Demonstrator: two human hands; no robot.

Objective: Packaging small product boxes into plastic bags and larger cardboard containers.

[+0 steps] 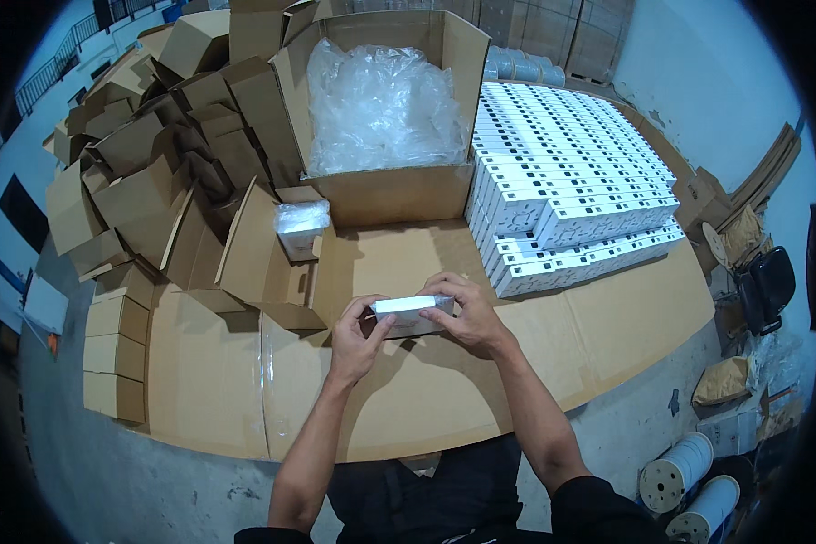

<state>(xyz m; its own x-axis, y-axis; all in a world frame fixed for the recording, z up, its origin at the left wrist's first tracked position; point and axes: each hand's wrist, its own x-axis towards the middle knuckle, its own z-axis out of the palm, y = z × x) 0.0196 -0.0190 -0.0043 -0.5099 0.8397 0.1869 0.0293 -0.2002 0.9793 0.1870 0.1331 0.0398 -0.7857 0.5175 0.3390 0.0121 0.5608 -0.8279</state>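
Over the middle of the table, a small white box [410, 309] is held level between both hands. Clear plastic film seems to show at its ends. My left hand [358, 343] grips its left end, thumb on the near face. My right hand [469, 315] grips the right end the same way; the fingers behind are partly hidden. To the left, an open brown carton [261, 263] holds plastic-wrapped white boxes [301, 222] at its far end. Clear plastic bags [385, 109] fill a large open carton [390, 195] beyond my hands.
A big stack of white boxes [576, 172] stands at the right. Open empty cartons [140, 195] pile up at the far left, with closed brown boxes [116, 354] below them. Brown cardboard [199, 390] covers the table. Cable spools [675, 471] stand on the floor at the lower right.
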